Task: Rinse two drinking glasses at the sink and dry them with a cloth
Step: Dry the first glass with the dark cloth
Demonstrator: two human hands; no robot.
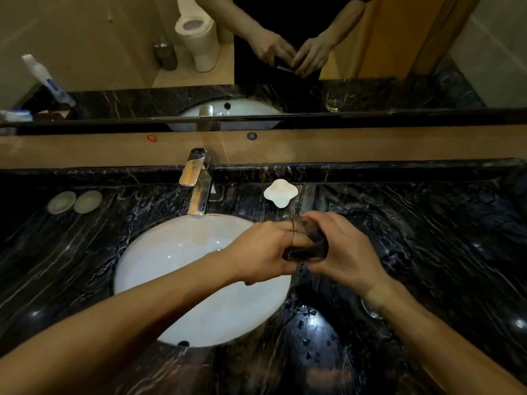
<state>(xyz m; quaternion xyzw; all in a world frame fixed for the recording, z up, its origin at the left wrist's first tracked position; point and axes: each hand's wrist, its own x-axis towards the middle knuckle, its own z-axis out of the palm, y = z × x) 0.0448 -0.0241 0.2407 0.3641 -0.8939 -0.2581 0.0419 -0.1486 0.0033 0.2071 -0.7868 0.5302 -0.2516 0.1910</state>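
Clear glass [306, 240] lies sideways between both hands at the sink's [159, 260] right rim; right hand [345, 249] wraps its base, left hand's [265, 252] fingers reach inside. No writing legible.

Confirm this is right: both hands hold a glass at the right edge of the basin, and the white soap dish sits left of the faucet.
Not quite. In the head view the white soap dish sits right of the faucet, not left. Both hands, left and right, do hold the glass at the basin's right edge.

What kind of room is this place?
Most likely a bathroom: a white sink sits in a dark marble counter under a chrome tap, and the mirror reflects a toilet.
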